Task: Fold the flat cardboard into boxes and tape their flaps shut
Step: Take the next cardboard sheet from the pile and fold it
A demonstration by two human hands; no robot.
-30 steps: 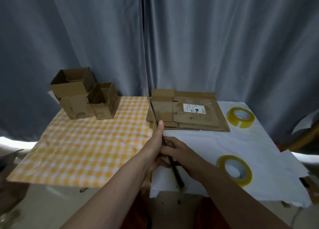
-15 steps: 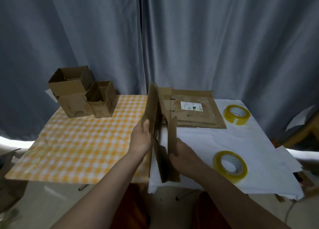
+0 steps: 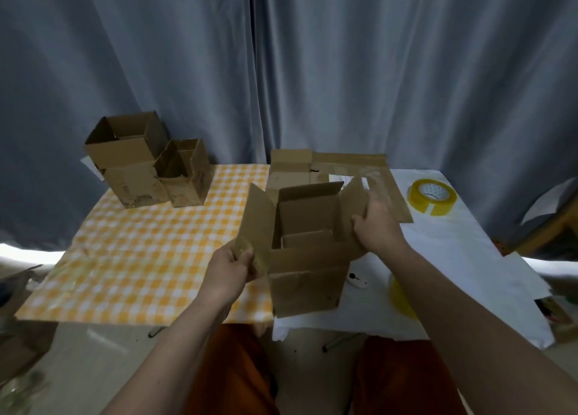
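Two hands, left hand (image 3: 230, 266), right hand (image 3: 377, 224), gripping opened box (image 3: 308, 270) flaps

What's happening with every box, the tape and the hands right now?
Box in hands: opened up, flaps out, untaped.
Left hand: grips left flap.
Right hand: grips right flap.
Two folded boxes: upright, tops open.
Flat cardboard stack: lying unfolded.
Far tape roll: resting on the white cloth.
Near tape roll: partly hidden by arm.

So I count three opened boxes: the one I'm holding (image 3: 308, 277), two by the curtain (image 3: 125, 161) (image 3: 187, 174). Two tape rolls (image 3: 433, 195) (image 3: 402, 299).
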